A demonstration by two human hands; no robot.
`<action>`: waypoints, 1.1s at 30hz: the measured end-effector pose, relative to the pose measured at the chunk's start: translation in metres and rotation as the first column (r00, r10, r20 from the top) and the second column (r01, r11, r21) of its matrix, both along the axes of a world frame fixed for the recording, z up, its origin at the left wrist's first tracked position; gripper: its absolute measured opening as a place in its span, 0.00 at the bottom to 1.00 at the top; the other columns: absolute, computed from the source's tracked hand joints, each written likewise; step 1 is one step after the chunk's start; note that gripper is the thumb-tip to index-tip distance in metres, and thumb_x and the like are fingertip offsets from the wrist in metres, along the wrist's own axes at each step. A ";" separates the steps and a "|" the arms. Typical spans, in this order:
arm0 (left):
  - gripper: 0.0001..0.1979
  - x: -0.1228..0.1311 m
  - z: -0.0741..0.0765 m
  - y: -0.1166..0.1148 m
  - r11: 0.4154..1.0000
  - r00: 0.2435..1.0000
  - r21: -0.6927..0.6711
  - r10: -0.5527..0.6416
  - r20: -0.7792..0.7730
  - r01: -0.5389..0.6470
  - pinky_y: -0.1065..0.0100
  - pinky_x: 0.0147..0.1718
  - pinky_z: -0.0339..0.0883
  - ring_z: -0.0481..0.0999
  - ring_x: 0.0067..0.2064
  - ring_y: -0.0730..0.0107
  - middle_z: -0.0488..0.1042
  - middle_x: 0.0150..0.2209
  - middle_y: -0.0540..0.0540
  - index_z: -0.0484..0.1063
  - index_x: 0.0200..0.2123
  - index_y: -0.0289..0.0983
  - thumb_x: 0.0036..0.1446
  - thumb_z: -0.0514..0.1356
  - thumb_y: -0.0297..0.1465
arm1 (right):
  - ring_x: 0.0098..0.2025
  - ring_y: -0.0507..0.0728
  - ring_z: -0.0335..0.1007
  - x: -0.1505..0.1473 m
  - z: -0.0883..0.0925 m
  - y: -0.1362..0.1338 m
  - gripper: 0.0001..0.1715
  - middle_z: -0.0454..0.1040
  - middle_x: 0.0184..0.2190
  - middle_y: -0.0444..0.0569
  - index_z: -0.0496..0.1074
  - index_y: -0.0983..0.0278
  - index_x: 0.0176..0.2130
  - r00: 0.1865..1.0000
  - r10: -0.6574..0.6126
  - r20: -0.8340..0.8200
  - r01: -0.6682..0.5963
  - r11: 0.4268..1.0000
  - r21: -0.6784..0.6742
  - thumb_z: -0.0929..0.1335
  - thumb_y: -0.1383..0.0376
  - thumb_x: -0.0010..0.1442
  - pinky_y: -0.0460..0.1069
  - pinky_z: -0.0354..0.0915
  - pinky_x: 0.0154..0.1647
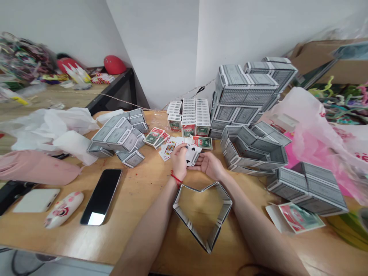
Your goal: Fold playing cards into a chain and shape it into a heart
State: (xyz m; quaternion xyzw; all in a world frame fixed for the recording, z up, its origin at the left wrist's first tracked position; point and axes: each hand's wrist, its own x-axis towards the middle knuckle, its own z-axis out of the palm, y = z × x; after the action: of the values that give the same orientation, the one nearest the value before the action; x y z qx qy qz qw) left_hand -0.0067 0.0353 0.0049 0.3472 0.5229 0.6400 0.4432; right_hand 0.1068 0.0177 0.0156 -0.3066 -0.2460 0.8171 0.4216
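My left hand (179, 158), with a red string at the wrist, grips several playing cards (192, 154) whose club faces show. Palm up and fingers spread, my right hand (209, 165) lies just right of the cards, its fingertips at their lower edge. Between my forearms stands a heart-shaped ring (201, 188) made of folded grey-backed cards. Loose face-up cards (169, 147) lie behind my left hand. A green and red card box (202, 142) is behind the held cards.
Card boxes (188, 115) stand in rows at the back. Folded-card structures (244, 92) rise at the right, with a card ring (253, 147) before them. Another structure (117, 132) is at the left, near a phone (101, 196) and a white mouse-like object (64, 209). Plastic bags (304, 115) flank the table.
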 end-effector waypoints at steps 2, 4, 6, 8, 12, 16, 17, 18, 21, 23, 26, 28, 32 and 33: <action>0.09 0.000 0.000 0.000 1.000 1.000 -0.004 0.001 -0.008 -0.001 0.74 0.25 0.60 0.68 0.28 0.75 0.71 0.25 0.49 0.72 0.26 0.33 0.42 0.54 0.29 | 0.36 0.57 0.71 0.000 0.000 0.000 0.15 0.75 0.30 0.54 0.66 0.68 0.34 1.000 -0.002 -0.011 0.002 1.000 -0.009 0.55 0.67 0.52 0.59 0.66 0.40; 0.09 0.001 0.001 0.000 1.000 1.000 -0.013 0.002 -0.010 -0.002 0.74 0.26 0.60 0.68 0.28 0.74 0.71 0.26 0.48 0.72 0.27 0.33 0.42 0.54 0.29 | 0.35 0.57 0.71 0.000 0.000 0.000 0.15 0.75 0.30 0.55 0.66 0.68 0.34 1.000 -0.008 -0.008 0.008 1.000 -0.012 0.55 0.67 0.51 0.59 0.66 0.40; 0.09 0.001 0.002 0.000 1.000 1.000 -0.020 0.007 -0.011 -0.007 0.73 0.26 0.61 0.69 0.29 0.74 0.72 0.27 0.48 0.72 0.27 0.33 0.42 0.54 0.29 | 0.35 0.57 0.71 0.000 0.000 0.000 0.15 0.75 0.30 0.55 0.66 0.68 0.34 1.000 -0.007 0.000 0.007 1.000 -0.007 0.55 0.67 0.51 0.59 0.66 0.39; 0.09 0.001 0.003 0.000 1.000 1.000 -0.022 0.012 -0.012 -0.013 0.73 0.27 0.61 0.69 0.30 0.73 0.72 0.27 0.47 0.72 0.27 0.33 0.42 0.54 0.29 | 0.35 0.57 0.71 0.000 0.000 0.000 0.15 0.75 0.30 0.55 0.66 0.68 0.34 1.000 -0.003 0.004 0.003 1.000 0.002 0.55 0.66 0.52 0.59 0.66 0.39; 0.09 0.001 0.002 0.001 1.000 1.000 -0.021 0.011 -0.018 -0.011 0.72 0.29 0.62 0.70 0.31 0.72 0.73 0.29 0.47 0.72 0.27 0.33 0.42 0.54 0.29 | 0.33 0.57 0.71 -0.003 -0.001 -0.001 0.14 0.74 0.27 0.53 0.66 0.67 0.34 0.999 -0.033 0.020 0.032 0.999 0.034 0.56 0.65 0.52 0.57 0.68 0.35; 0.10 0.000 0.000 0.002 1.000 1.000 -0.002 -0.005 -0.013 0.005 0.72 0.32 0.63 0.71 0.34 0.71 0.74 0.31 0.47 0.72 0.29 0.33 0.43 0.54 0.29 | 0.27 0.54 0.70 -0.005 -0.006 -0.003 0.10 0.72 0.26 0.47 0.65 0.65 0.35 0.979 -0.123 0.160 0.097 0.982 0.163 0.62 0.62 0.51 0.52 0.69 0.27; 0.10 0.000 0.000 0.002 1.000 1.000 0.002 -0.022 -0.012 0.022 0.71 0.33 0.63 0.71 0.35 0.71 0.74 0.32 0.47 0.73 0.30 0.33 0.43 0.55 0.29 | 0.25 0.53 0.69 -0.004 -0.008 -0.003 0.11 0.72 0.25 0.45 0.65 0.64 0.35 0.964 -0.154 0.215 0.109 0.972 0.207 0.64 0.62 0.50 0.50 0.69 0.24; 0.10 -0.001 0.000 0.003 0.999 0.999 0.007 -0.047 -0.013 0.047 0.71 0.33 0.63 0.71 0.35 0.71 0.74 0.33 0.46 0.73 0.31 0.33 0.43 0.55 0.28 | 0.22 0.52 0.68 -0.003 -0.010 -0.003 0.11 0.71 0.24 0.43 0.65 0.63 0.35 0.946 -0.183 0.269 0.115 0.962 0.248 0.65 0.61 0.49 0.48 0.68 0.21; 0.11 -0.003 0.001 0.003 0.985 0.984 0.023 -0.172 -0.054 0.173 0.72 0.32 0.63 0.71 0.35 0.71 0.74 0.35 0.46 0.72 0.33 0.34 0.44 0.55 0.27 | 0.16 0.49 0.63 0.002 -0.014 0.000 0.13 0.68 0.20 0.40 0.63 0.62 0.35 0.903 -0.248 0.351 0.133 0.938 0.321 0.65 0.60 0.49 0.44 0.62 0.13; 0.12 -0.005 0.001 0.003 0.967 0.962 0.035 -0.245 -0.117 0.251 0.72 0.30 0.63 0.70 0.33 0.72 0.73 0.34 0.46 0.71 0.35 0.34 0.45 0.54 0.26 | 0.15 0.50 0.63 0.005 -0.015 0.001 0.15 0.68 0.19 0.38 0.61 0.60 0.39 0.900 -0.268 0.344 0.148 0.930 0.337 0.65 0.60 0.49 0.44 0.60 0.12; 0.14 -0.005 0.001 0.001 0.948 0.931 0.047 -0.298 -0.211 0.314 0.75 0.26 0.62 0.68 0.27 0.76 0.70 0.29 0.49 0.69 0.38 0.35 0.46 0.53 0.24 | 0.15 0.51 0.64 0.007 -0.014 0.002 0.19 0.68 0.19 0.38 0.57 0.57 0.42 0.905 -0.265 0.332 0.145 0.928 0.344 0.64 0.61 0.49 0.44 0.58 0.12; 0.14 -0.005 0.000 0.000 0.934 0.915 0.055 -0.334 -0.225 0.354 0.76 0.24 0.61 0.66 0.25 0.78 0.67 0.26 0.51 0.66 0.40 0.36 0.47 0.53 0.23 | 0.14 0.51 0.63 0.007 -0.013 0.002 0.18 0.67 0.18 0.37 0.57 0.57 0.42 0.903 -0.266 0.337 0.142 0.926 0.350 0.63 0.61 0.49 0.44 0.56 0.11; 0.11 -0.007 -0.005 0.000 0.890 0.879 0.051 -0.437 -0.194 0.453 0.78 0.20 0.58 0.63 0.22 0.80 0.64 0.24 0.52 0.62 0.39 0.37 0.50 0.51 0.25 | 0.13 0.50 0.60 0.006 -0.012 0.001 0.13 0.65 0.17 0.37 0.59 0.58 0.39 0.884 -0.293 0.365 0.158 0.921 0.357 0.62 0.61 0.51 0.44 0.56 0.11; 0.10 -0.007 -0.006 0.000 0.883 0.871 0.047 -0.450 -0.197 0.467 0.78 0.20 0.58 0.63 0.22 0.80 0.64 0.24 0.53 0.61 0.39 0.37 0.50 0.51 0.25 | 0.13 0.50 0.60 0.006 -0.012 0.001 0.12 0.66 0.18 0.37 0.59 0.58 0.38 0.878 -0.302 0.371 0.166 0.920 0.355 0.62 0.62 0.51 0.45 0.57 0.12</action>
State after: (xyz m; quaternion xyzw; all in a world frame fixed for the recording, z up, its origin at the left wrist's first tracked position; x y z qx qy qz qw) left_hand -0.0140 0.0354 -0.0010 0.5380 0.4330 0.5063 0.5165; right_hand 0.1129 0.0191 0.0039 -0.4315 -0.4171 0.6252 0.4990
